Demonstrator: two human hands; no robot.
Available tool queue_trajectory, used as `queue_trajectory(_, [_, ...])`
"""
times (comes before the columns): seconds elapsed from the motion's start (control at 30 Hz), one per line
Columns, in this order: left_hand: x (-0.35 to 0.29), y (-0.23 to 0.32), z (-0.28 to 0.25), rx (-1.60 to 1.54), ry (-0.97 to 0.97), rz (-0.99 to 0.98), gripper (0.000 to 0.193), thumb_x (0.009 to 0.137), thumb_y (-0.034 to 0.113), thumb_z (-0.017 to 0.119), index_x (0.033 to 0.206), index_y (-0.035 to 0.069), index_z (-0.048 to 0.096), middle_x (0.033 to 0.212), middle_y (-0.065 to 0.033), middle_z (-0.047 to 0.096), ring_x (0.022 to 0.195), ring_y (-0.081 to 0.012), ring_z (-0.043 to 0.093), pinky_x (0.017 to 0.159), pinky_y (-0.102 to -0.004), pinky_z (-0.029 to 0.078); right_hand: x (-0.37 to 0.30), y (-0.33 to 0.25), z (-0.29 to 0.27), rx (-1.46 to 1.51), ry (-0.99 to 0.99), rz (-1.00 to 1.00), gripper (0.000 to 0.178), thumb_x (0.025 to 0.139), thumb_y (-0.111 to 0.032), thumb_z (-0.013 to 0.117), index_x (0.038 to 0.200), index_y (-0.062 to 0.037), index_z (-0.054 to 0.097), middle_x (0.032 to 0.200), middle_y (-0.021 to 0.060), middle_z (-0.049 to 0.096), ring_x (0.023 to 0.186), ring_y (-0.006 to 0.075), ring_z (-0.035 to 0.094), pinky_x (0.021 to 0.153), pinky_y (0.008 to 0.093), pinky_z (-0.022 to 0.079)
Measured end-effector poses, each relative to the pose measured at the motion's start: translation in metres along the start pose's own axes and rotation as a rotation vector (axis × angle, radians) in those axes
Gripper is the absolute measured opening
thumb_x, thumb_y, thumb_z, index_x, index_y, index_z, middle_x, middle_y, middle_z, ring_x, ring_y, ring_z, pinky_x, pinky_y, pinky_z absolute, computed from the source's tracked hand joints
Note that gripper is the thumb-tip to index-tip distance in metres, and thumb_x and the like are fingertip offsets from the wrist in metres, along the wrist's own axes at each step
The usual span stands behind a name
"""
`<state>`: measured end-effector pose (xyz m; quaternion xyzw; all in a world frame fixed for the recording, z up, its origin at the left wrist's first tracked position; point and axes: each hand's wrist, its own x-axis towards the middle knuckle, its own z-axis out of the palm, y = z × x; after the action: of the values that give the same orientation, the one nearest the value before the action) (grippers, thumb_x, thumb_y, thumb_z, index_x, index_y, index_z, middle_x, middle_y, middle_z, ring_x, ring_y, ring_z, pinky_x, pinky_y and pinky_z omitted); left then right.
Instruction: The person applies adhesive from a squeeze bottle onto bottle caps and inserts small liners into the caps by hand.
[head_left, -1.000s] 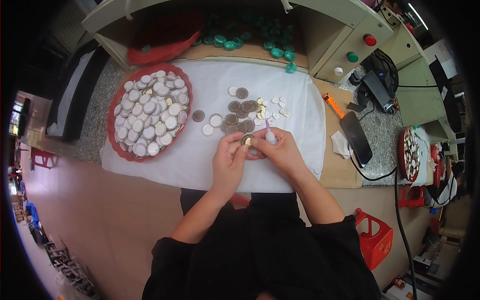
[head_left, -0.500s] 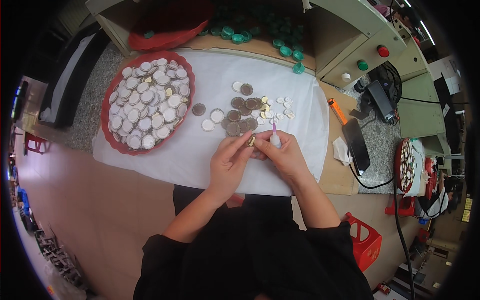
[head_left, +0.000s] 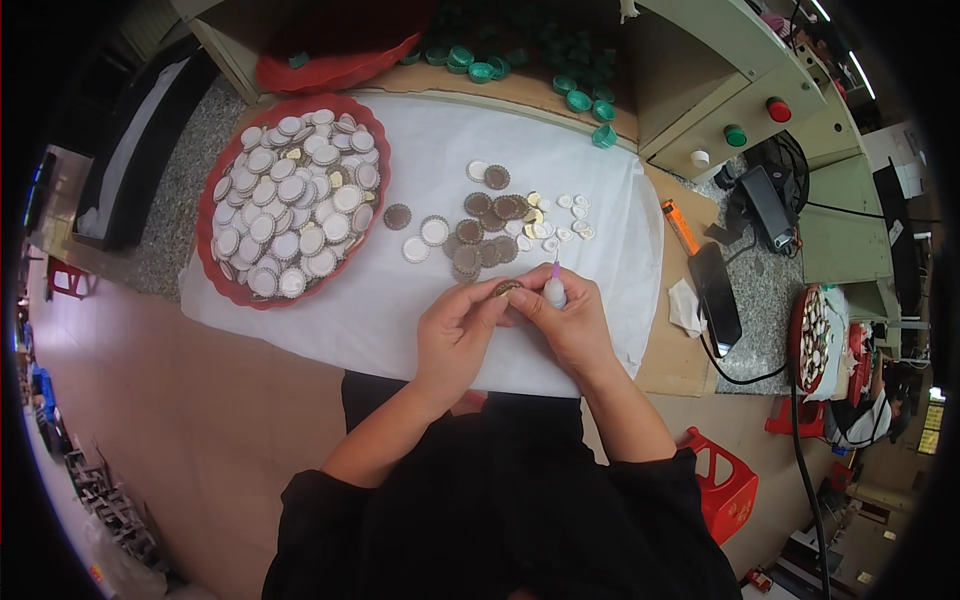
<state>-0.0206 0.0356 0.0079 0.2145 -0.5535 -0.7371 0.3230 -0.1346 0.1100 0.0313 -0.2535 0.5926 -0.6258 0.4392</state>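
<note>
Close to the near edge of the white sheet, my left hand (head_left: 453, 335) and my right hand (head_left: 575, 325) meet with their fingertips around a small brown round disc with a scalloped rim (head_left: 507, 288). The thumbs press on it, and part of it is hidden. My right hand also keeps a small white bottle with a purple needle tip (head_left: 555, 288) tucked between its fingers, tip pointing away from me. Just beyond lies a loose group of brown scalloped discs (head_left: 490, 228), with small gold pieces (head_left: 533, 199) and small white pieces (head_left: 565, 235) to their right.
At left a red scalloped tray (head_left: 205, 215) is heaped with white-faced discs. A shelf at the back holds green cups (head_left: 480, 72) and another red tray (head_left: 330, 75). To the right lie an orange tool (head_left: 680, 227), a phone (head_left: 714, 300), crumpled tissue (head_left: 685, 308) and a cable.
Between my fingertips the disc has turned: its gold-coloured part showed before, and now mostly a brown ridged edge shows. The bottle stays in my right hand; the whole view has shifted slightly.
</note>
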Motion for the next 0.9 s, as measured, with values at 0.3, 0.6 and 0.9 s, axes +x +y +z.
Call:
queue_trajectory(0.3, [0.0,0.001,-0.005,-0.147,-0.049,-0.043,0.016,0.082,0.001,0.049,0.096,-0.003,0.054,0.089,-0.0067,0.055,0.073,-0.0102,0.055,0.064,-0.0217,0.047,-0.001,0.001,0.001,-0.162,0.035,-0.081,0.01,0.074,-0.01,0.063,0.077,-0.0016,0.06,0.072,0.0015,0.057,0.07,0.0071,0.05,0.064,0.0205,0.039])
queue_trajectory(0.6, [0.001,0.001,-0.006,-0.198,-0.059,-0.061,0.016,0.082,0.0,0.048,0.097,-0.003,0.051,0.092,-0.008,0.056,0.075,-0.0097,0.054,0.065,-0.0224,0.047,0.0,-0.002,0.002,-0.201,0.009,-0.076,0.011,0.073,-0.01,0.063,0.08,-0.0008,0.061,0.072,0.0018,0.056,0.07,0.0074,0.049,0.063,0.0207,0.039])
queue_trajectory(0.9, [0.001,0.004,-0.002,-0.185,-0.075,-0.028,0.015,0.081,-0.001,0.049,0.097,-0.003,0.051,0.092,-0.0076,0.057,0.077,-0.0106,0.055,0.068,-0.0219,0.046,0.0,-0.001,-0.002,-0.059,0.002,-0.083,0.009,0.075,-0.007,0.062,0.08,0.0,0.06,0.076,0.0028,0.058,0.069,0.007,0.051,0.064,0.02,0.041])
